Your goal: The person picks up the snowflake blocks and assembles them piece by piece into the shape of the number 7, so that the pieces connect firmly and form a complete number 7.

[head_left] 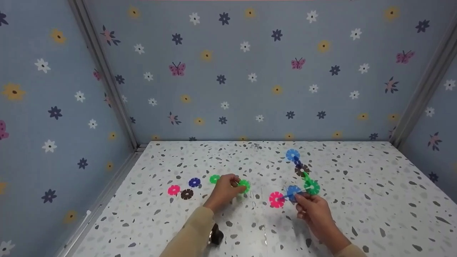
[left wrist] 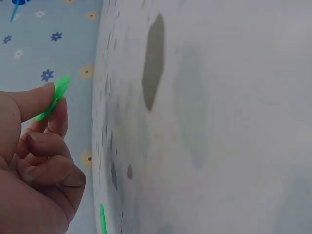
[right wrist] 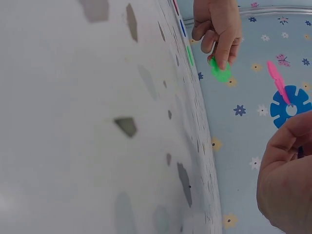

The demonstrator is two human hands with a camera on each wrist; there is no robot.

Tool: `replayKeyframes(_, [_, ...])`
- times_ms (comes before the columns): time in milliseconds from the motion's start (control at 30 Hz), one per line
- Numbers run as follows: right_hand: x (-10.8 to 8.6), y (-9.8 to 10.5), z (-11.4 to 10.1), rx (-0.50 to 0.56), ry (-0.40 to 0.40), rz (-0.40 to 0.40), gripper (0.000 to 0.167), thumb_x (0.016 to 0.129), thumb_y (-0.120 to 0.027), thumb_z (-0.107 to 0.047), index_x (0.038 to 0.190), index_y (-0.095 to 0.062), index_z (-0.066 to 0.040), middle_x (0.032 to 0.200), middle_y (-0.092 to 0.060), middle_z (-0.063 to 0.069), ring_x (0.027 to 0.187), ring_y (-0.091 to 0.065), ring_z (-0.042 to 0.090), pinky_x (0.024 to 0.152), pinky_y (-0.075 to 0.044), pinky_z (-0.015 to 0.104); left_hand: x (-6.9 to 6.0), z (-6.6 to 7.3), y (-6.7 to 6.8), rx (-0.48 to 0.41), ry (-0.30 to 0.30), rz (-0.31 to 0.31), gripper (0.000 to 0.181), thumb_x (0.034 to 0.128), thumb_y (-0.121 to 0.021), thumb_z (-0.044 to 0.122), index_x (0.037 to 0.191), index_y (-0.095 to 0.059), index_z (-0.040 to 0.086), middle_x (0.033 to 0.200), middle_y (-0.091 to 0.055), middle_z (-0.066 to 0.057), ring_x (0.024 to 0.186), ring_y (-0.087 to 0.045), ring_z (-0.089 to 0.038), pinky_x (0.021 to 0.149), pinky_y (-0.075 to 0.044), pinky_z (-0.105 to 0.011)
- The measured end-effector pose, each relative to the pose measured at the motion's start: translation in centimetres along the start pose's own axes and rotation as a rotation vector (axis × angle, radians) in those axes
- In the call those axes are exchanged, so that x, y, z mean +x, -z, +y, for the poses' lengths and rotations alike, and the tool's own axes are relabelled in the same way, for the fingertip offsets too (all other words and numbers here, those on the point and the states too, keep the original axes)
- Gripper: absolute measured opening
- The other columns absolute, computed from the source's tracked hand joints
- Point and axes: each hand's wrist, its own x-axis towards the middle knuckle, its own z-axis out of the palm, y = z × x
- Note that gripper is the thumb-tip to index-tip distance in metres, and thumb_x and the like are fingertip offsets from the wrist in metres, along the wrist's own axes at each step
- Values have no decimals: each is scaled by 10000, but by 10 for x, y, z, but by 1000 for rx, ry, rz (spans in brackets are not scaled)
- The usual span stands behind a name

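Left hand (head_left: 222, 191) pinching green disc (head_left: 246, 184), right hand (head_left: 317, 211) disc chain (head_left: 292, 191) — whole, head view only

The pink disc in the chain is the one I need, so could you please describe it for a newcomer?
Above the speckled table, the right hand holds a chain of coloured discs. The pink disc is at the chain's end nearer the left hand. Unlike the other pink disc, loose on the table, it is joined to a blue disc.

Wrist views close, apparently sideways
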Motion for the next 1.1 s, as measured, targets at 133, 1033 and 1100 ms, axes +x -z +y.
replayKeyframes(133, [2, 2, -1, -1, -27, 5, 270, 982, -608, -92, 1190, -494, 38, 913, -641, 93, 698, -492, 134, 553, -444, 247, -14, 7, -9, -78, -65, -64, 214, 877, -762, 219, 982, -640, 78, 829, -660, -13, 739, -605, -146, 685, -478, -313])
replayKeyframes(1033, [-1, -2, -1, -35, -53, -1, 327, 991, -604, -130, 1244, -482, 38, 891, -646, 97, 772, -585, 163, 629, -519, 265, -59, 30, -24, 346, -814, 42, 95, 837, -723, 38, 817, -679, 120, 776, -666, 54, 707, -607, -24, 645, -445, -99])
replayKeyframes(1100, [-2, -2, -1, -39, -54, -7, 328, 991, -605, -129, 1243, -479, 39, 895, -650, 97, 768, -582, 163, 625, -519, 266, -59, 30, -25, 351, -829, 47, 98, 837, -723, 35, 823, -683, 124, 777, -665, 59, 709, -607, -15, 652, -450, -100])
